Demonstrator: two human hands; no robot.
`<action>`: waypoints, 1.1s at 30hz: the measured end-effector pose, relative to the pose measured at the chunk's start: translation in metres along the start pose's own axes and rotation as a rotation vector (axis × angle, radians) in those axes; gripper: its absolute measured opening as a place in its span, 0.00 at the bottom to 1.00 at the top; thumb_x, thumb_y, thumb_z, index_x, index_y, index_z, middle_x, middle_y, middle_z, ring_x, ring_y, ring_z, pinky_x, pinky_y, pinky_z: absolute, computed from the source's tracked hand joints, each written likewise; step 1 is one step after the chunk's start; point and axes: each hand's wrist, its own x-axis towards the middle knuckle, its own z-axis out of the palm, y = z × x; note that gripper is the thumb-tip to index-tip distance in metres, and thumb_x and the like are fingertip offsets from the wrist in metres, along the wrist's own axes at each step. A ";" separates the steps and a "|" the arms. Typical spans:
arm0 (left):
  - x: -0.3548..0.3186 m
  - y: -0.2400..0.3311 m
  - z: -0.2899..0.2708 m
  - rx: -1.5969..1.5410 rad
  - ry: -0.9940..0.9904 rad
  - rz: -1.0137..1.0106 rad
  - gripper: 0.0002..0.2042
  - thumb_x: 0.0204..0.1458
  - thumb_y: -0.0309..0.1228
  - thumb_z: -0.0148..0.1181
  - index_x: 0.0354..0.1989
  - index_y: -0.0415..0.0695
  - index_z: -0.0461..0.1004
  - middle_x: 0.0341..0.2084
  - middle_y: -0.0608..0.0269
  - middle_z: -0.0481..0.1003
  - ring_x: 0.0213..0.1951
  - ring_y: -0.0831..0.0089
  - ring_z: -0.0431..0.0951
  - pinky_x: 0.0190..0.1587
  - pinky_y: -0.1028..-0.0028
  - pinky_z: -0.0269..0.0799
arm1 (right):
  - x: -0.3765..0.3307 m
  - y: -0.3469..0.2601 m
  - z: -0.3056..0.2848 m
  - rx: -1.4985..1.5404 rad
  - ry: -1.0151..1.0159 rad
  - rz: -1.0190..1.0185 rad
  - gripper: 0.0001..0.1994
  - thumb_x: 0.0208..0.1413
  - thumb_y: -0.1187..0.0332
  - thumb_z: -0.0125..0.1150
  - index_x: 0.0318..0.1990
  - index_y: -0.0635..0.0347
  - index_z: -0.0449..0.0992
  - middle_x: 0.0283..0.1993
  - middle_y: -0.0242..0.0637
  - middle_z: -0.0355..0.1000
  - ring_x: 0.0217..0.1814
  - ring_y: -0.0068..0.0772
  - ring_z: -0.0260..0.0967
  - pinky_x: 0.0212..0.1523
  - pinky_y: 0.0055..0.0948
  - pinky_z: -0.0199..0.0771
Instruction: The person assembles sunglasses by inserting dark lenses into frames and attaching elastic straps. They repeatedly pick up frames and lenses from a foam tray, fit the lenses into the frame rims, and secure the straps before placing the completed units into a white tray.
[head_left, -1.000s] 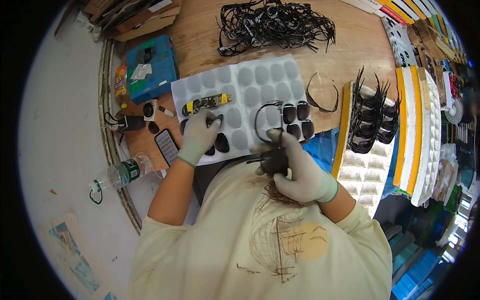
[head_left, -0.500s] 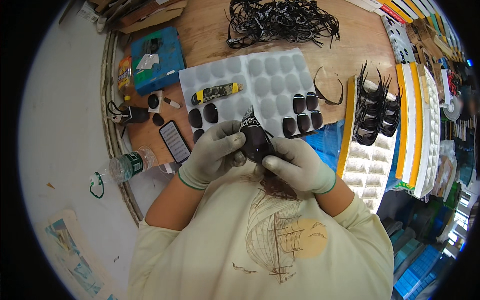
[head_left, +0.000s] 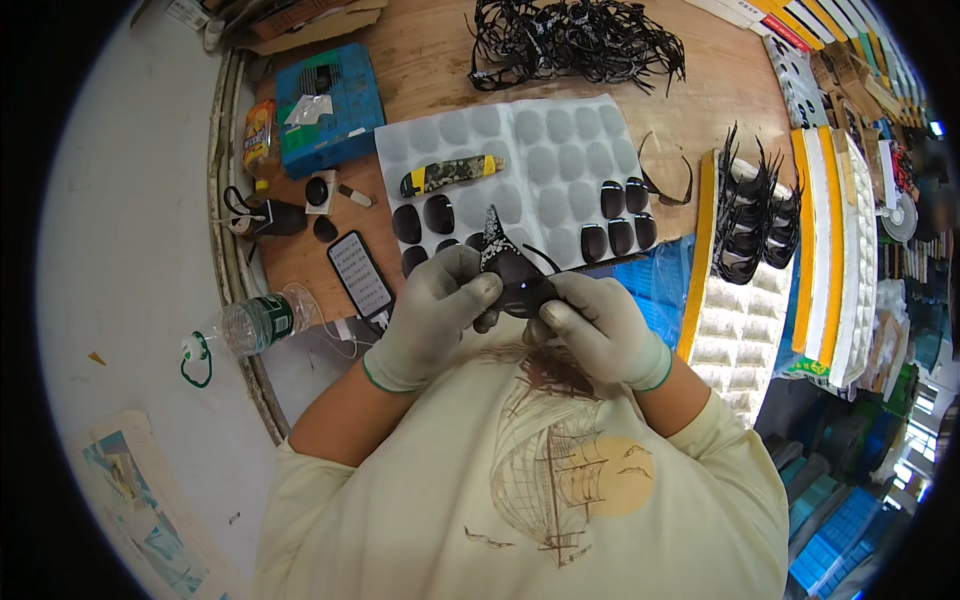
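Note:
A pair of dark sunglasses with a patterned black-and-white temple is held in front of my chest. My gloved left hand pinches the end nearest the patterned temple. The thumb and fingers of my gloved right hand close on the other end, where a thin black temple sticks up. My fingers hide part of the frame. Just beyond lies a white sheet with rows of grey round shapes. Dark lenses rest on its left side, and more dark lenses lie at its right corner.
A yellow-and-black patterned cutter knife lies on the sheet. Tangled black frames are heaped behind it. One loose frame lies to the right, near a white moulded tray bearing black frames. A phone and plastic bottle are left.
The sunglasses have tilted in my hands, and the thin temple by my right hand shows more. Both hands keep their grip. The table's things sit slightly further right in view.

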 end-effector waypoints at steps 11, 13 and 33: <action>-0.003 0.001 0.004 0.202 -0.138 0.151 0.15 0.64 0.33 0.58 0.50 0.33 0.71 0.42 0.59 0.77 0.45 0.76 0.77 0.51 0.72 0.75 | 0.004 -0.005 0.009 -0.005 0.174 0.033 0.11 0.56 0.68 0.65 0.35 0.69 0.76 0.21 0.40 0.73 0.20 0.28 0.70 0.24 0.30 0.70; 0.004 0.002 0.005 0.247 -0.164 0.139 0.16 0.64 0.33 0.57 0.51 0.32 0.70 0.43 0.60 0.77 0.47 0.77 0.77 0.52 0.73 0.74 | 0.007 -0.005 0.007 -0.079 0.213 0.029 0.11 0.54 0.67 0.67 0.33 0.68 0.76 0.19 0.42 0.71 0.19 0.31 0.70 0.23 0.32 0.68; 0.394 0.009 -0.066 1.730 -0.179 0.392 0.24 0.63 0.49 0.49 0.53 0.40 0.78 0.49 0.43 0.78 0.50 0.44 0.77 0.57 0.60 0.71 | 0.083 0.239 -0.222 -1.092 0.155 0.552 0.15 0.54 0.67 0.55 0.49 0.59 0.75 0.46 0.48 0.77 0.50 0.52 0.76 0.52 0.46 0.76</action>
